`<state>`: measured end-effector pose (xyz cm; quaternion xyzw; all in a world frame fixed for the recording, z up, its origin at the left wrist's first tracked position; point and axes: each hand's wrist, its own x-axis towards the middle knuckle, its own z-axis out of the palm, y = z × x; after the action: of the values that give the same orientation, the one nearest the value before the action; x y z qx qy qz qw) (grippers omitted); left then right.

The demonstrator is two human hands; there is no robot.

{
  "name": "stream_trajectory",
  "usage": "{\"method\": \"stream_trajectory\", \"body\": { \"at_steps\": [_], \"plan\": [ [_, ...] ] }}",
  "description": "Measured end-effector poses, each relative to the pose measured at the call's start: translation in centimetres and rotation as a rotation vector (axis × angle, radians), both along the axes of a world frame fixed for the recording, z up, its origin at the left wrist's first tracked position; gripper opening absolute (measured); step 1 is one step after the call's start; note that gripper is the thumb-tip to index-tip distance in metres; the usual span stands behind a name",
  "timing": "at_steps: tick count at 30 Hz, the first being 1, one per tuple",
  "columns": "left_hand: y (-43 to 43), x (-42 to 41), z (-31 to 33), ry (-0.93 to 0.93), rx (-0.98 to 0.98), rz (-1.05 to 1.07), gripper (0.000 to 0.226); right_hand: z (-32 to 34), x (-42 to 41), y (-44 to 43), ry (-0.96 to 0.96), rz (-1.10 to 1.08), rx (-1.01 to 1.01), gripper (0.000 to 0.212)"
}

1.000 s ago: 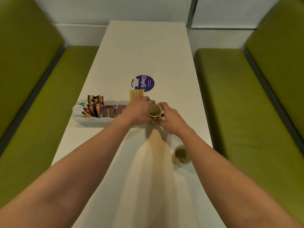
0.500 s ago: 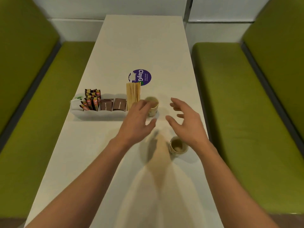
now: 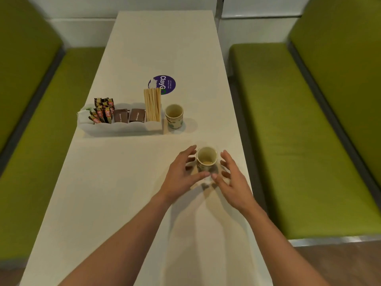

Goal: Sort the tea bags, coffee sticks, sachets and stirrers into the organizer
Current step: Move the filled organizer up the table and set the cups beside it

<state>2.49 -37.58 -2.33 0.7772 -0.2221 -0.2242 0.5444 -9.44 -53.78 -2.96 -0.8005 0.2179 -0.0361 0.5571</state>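
1. While set either side of the small cream leaf-patterned cup [image 3: 206, 158], holding nothing: left hand [image 3: 181, 174] and right hand [image 3: 231, 178], both with fingers spread and gently curved, with thumbs almost meeting on the cup's near side. Contact with the cup's wall: cannot tell.
2. Directly between the two sets of fingers, upright, mouth up. Round, so no long axis to line up with. Equally near to either hand.
3. Well beyond the fingertips and to their left: long white scalloped plastic organizer [image 3: 123, 127], laid crosswise on the pale table [image 3: 165, 38].
4. Standing in it, from the end nearest the fingers outward: pale wooden stirrers [image 3: 152, 106], upright; dark brown sachets [image 3: 127, 116]; red-and-brown coffee sticks [image 3: 103, 112]; white-and-green tea bags [image 3: 83, 116] at the far-left end.
5. Just beside the organizer's right end, ahead of the left fingertips: a second matching cup [image 3: 174, 115], upright.
6. Judged finished as to sorting, with nothing loose seen near the fingers. Probably next: a two-handed close on the near cup, needing only a short inward squeeze from both sides.
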Motion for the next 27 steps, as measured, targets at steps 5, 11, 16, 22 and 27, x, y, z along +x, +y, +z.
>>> {"method": "stream_trajectory", "body": {
  "at_steps": [5, 11, 16, 22, 27],
  "plan": [
    [-0.8, 0.3, 0.6, -0.074, -0.028, -0.015, 0.061, 0.5, 2.2, 0.4, 0.003, 0.066, -0.087, 0.068],
    [-1.5, 3.6, 2.2, -0.152, 0.067, -0.091, 0.064, 1.5, 4.3, -1.1, -0.060, 0.094, -0.171, 0.061],
    [-3.2, 9.9, 5.0, -0.351, 0.215, -0.238, 0.072, 3.1, 9.3, -2.6, -0.073, 0.113, -0.225, 0.066],
    [-5.7, 16.5, 6.6, -0.622, 0.445, -0.250, 0.070, 3.9, 15.5, -4.3, -0.069, 0.100, -0.246, 0.063],
    [-6.3, 19.3, 5.7, -0.680, 0.534, -0.284, 0.073, 3.3, 18.0, -4.7, -0.034, 0.124, -0.188, 0.060]
  ]
}}
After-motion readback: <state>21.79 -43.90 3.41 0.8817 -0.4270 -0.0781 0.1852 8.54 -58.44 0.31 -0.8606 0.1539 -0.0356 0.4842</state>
